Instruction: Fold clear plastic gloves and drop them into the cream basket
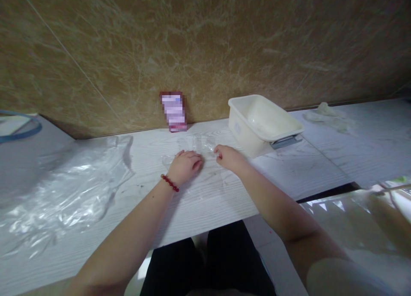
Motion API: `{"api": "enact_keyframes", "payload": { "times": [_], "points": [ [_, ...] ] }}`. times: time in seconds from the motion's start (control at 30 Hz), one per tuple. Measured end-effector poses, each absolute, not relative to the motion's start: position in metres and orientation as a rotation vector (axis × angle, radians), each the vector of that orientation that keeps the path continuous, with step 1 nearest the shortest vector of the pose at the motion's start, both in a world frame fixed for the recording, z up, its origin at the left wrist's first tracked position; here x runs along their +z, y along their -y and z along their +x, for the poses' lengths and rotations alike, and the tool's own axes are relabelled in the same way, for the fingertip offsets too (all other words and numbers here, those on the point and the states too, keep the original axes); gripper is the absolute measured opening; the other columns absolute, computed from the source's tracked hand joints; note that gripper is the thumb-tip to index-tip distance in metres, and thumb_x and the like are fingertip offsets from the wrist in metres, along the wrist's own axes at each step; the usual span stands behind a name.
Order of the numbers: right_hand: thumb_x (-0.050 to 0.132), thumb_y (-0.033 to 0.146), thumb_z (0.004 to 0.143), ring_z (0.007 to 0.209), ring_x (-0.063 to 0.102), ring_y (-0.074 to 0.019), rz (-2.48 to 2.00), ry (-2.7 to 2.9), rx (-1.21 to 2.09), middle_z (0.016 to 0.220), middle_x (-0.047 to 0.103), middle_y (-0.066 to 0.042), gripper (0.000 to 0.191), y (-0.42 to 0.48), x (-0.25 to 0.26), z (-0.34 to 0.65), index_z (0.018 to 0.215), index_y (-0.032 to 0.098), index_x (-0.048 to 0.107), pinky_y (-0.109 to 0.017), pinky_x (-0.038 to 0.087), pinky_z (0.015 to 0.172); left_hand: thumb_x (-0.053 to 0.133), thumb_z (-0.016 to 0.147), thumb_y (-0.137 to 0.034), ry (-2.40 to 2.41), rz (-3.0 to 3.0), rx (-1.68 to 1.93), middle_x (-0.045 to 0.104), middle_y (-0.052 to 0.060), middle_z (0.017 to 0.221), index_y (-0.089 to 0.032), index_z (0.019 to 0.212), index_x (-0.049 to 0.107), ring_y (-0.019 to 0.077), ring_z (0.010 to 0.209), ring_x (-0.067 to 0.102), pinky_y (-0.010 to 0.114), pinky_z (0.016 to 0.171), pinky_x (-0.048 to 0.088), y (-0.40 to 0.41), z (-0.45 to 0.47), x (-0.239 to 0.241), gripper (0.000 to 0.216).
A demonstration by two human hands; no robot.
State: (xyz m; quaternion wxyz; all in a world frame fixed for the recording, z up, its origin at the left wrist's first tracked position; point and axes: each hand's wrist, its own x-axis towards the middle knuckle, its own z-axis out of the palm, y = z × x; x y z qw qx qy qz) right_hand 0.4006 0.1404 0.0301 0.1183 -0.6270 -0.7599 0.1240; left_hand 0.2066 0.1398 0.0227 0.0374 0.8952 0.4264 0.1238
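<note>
A thin, clear plastic piece (207, 145) lies on the white wood-grain table between my hands; its exact shape is hard to make out. My left hand (185, 165), with a red bead bracelet (169, 183) at its wrist, rests over the near left part of the plastic. Its thumb and forefinger curl together at the plastic, while other fingers reach forward over it. At the right edge, my right hand (230, 158) is closed in a pinch on the same plastic, the fingertips bent inward.
Behind my hands a phone (175, 112), its screen blurred, leans on the brown marbled wall. A white plastic bin (248, 135) stands right of my right hand. Large clear plastic bags (73, 189) cover the table's left side. A crumpled pale glove-like item (330, 116) lies far right.
</note>
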Motion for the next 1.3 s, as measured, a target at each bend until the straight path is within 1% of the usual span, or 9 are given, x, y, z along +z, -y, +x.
{"api": "enact_keyframes", "payload": {
  "times": [0.2, 0.3, 0.43, 0.5, 0.77, 0.9, 1.03, 1.13, 1.3],
  "points": [
    [0.051, 0.017, 0.074, 0.079, 0.055, -0.0133, -1.729, 2.363, 0.370, 0.092, 0.058, -0.004, 0.030, -0.140, 0.033, 0.404, 0.103, 0.021, 0.058, -0.022, 0.039, 0.074, 0.040, 0.081, -0.031, -1.421, 2.719, 0.442, 0.061, 0.008, 0.090, -0.017, 0.090, 0.058, 0.0200, 0.087, 0.055, 0.040, 0.088, 0.037, -0.139, 0.207, 0.026, 0.025],
    [0.050, 0.015, 0.074, 0.083, 0.055, -0.0138, -1.697, 2.412, 0.358, 0.096, 0.057, -0.005, 0.036, -0.137, 0.037, 0.402, 0.109, 0.022, 0.055, -0.023, 0.038, 0.078, 0.040, 0.081, -0.033, -1.395, 2.742, 0.538, 0.058, 0.011, 0.105, -0.016, 0.100, 0.055, 0.0217, 0.099, 0.051, 0.038, 0.090, 0.037, -0.139, 0.207, 0.023, 0.030],
    [0.049, 0.013, 0.074, 0.087, 0.054, -0.0138, -1.685, 2.381, 0.355, 0.097, 0.059, -0.005, 0.041, -0.137, 0.036, 0.401, 0.115, 0.019, 0.051, -0.023, 0.038, 0.080, 0.038, 0.083, -0.041, -1.269, 2.811, 0.407, 0.042, 0.008, 0.130, -0.021, 0.119, 0.046, 0.0257, 0.122, 0.032, 0.045, 0.098, 0.027, -0.139, 0.206, 0.018, 0.043],
    [0.050, 0.012, 0.073, 0.088, 0.054, -0.0137, -1.696, 2.364, 0.349, 0.097, 0.059, -0.005, 0.041, -0.138, 0.035, 0.401, 0.113, 0.018, 0.051, -0.023, 0.038, 0.080, 0.034, 0.083, -0.045, -1.253, 2.799, 0.311, 0.041, 0.006, 0.132, -0.022, 0.122, 0.043, 0.0267, 0.125, 0.027, 0.049, 0.100, 0.022, -0.138, 0.206, 0.018, 0.046],
    [0.053, 0.026, 0.075, 0.092, 0.054, -0.0182, -1.681, 2.517, 0.311, 0.101, 0.058, -0.009, 0.039, -0.135, 0.039, 0.402, 0.113, 0.017, 0.053, -0.027, 0.038, 0.083, 0.031, 0.084, -0.047, -1.269, 2.747, 0.204, 0.044, 0.006, 0.130, -0.023, 0.120, 0.046, 0.0253, 0.123, 0.032, 0.052, 0.100, 0.019, -0.139, 0.204, 0.019, 0.045],
    [0.053, 0.031, 0.075, 0.106, 0.046, -0.0257, -1.694, 2.633, 0.208, 0.116, 0.050, -0.013, 0.047, -0.123, 0.050, 0.402, 0.120, 0.017, 0.048, -0.036, 0.035, 0.089, 0.031, 0.084, -0.046, -1.277, 2.754, 0.198, 0.042, 0.007, 0.131, -0.021, 0.121, 0.045, 0.0253, 0.124, 0.031, 0.052, 0.100, 0.018, -0.138, 0.204, 0.018, 0.047],
    [0.051, 0.042, 0.076, 0.121, 0.031, -0.0306, -1.795, 2.636, 0.272, 0.136, 0.032, -0.012, 0.057, -0.114, 0.052, 0.400, 0.125, 0.016, 0.042, -0.043, 0.030, 0.095, 0.032, 0.084, -0.046, -1.269, 2.757, 0.212, 0.044, 0.008, 0.130, -0.021, 0.121, 0.045, 0.0252, 0.124, 0.032, 0.052, 0.100, 0.018, -0.138, 0.204, 0.018, 0.047],
    [0.042, 0.045, 0.080, 0.128, 0.020, -0.0292, -1.793, 2.618, 0.270, 0.140, 0.024, -0.012, 0.058, -0.113, 0.045, 0.396, 0.129, 0.014, 0.036, -0.047, 0.022, 0.100, 0.032, 0.084, -0.046, -1.262, 2.764, 0.216, 0.044, 0.008, 0.130, -0.022, 0.120, 0.046, 0.0248, 0.123, 0.032, 0.051, 0.101, 0.019, -0.138, 0.203, 0.018, 0.046],
    [0.034, 0.046, 0.083, 0.130, 0.012, -0.0264, -1.707, 2.588, 0.191, 0.141, 0.022, -0.010, 0.057, -0.113, 0.035, 0.391, 0.131, 0.016, 0.033, -0.052, 0.012, 0.102, 0.031, 0.084, -0.046, -1.251, 2.779, 0.223, 0.044, 0.006, 0.130, -0.022, 0.121, 0.046, 0.0250, 0.123, 0.032, 0.051, 0.101, 0.018, -0.138, 0.203, 0.017, 0.046]
  ]
}}
